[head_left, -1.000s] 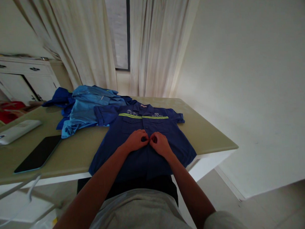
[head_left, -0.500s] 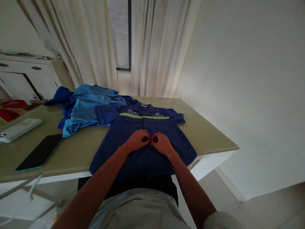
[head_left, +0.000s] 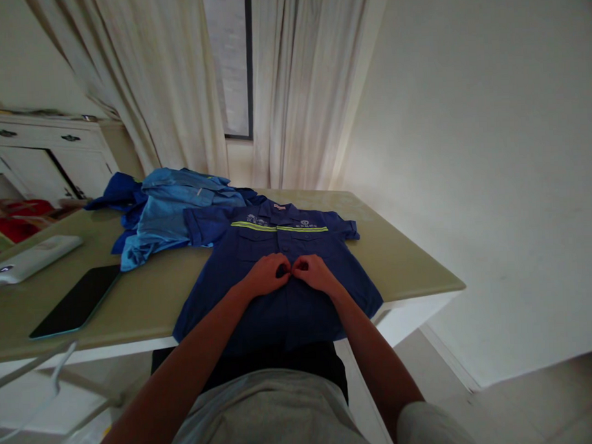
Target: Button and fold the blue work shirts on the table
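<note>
A dark blue short-sleeved work shirt [head_left: 260, 320] lies front side up on the table, collar away from me, its hem hanging over the near edge. Yellow reflective bands and pale print cross its chest. My left hand [head_left: 269, 273] and my right hand [head_left: 313, 272] meet at the front placket below the chest pockets. Each has thumb and fingertips pinched on the shirt's front edge. Whatever button lies between the fingertips is too small to make out.
Light blue and darker blue garments [head_left: 178, 194] lie heaped at the back left, touching the shirt's left sleeve. A dark tablet-like slab [head_left: 78, 301] and a white device [head_left: 35, 258] rest on the table [head_left: 409, 263] at left. A wall [head_left: 493, 176] stands at right.
Both hands stay pinched at the placket, with only a slight shift of the fingers. The camera view has tilted a little; the shirt lies as before.
</note>
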`<move>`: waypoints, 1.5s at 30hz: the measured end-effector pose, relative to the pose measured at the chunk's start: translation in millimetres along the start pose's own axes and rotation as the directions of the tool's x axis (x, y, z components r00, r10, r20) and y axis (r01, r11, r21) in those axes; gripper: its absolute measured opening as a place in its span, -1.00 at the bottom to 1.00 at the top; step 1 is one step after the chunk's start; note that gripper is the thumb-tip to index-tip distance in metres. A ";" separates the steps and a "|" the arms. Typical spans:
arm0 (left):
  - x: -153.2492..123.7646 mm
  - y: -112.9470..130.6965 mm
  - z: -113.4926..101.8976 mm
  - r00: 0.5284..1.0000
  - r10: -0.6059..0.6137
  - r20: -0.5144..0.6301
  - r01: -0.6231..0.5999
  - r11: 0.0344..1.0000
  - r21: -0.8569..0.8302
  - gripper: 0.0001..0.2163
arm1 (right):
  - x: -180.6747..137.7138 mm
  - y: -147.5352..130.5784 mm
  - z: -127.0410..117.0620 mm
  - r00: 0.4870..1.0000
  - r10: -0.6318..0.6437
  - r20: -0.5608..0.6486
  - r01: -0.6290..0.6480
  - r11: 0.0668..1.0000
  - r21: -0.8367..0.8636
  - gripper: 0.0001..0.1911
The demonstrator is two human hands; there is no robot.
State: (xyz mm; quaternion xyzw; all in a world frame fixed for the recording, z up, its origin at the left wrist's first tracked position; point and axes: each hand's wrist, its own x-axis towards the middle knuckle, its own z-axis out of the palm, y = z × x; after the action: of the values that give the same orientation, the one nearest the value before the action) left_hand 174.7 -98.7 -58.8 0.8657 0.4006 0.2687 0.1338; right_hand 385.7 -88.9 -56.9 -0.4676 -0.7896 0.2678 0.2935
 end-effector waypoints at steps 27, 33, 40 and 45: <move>37.1 0.6 -23.0 0.945 -0.136 0.298 0.182 0.974 -0.132 -0.91 | -7.7 -2.3 3.1 0.980 -0.131 -0.149 0.140 0.989 0.055 -0.95; 31.8 8.2 -17.9 0.957 -0.175 0.232 0.180 0.984 -0.004 -0.93 | -8.4 0.3 4.9 0.985 -0.119 -0.122 0.124 0.992 0.037 -0.93; 21.7 27.1 -16.7 0.947 -0.278 0.163 0.237 0.943 0.231 -0.92 | -10.3 -2.4 3.9 0.979 -0.184 -0.085 0.180 0.982 -0.052 -0.84; 18.1 41.4 -11.3 0.990 -0.086 0.109 0.022 0.871 0.490 -0.86 | -9.9 -5.0 3.8 0.979 -0.176 -0.103 0.167 0.982 -0.088 -0.84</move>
State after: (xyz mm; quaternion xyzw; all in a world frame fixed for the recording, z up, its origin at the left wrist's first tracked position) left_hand 203.7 -111.3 -24.6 0.8752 0.4701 0.0994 -0.0562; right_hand 384.0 -100.4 -58.2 -0.4231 -0.8197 0.1838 0.3397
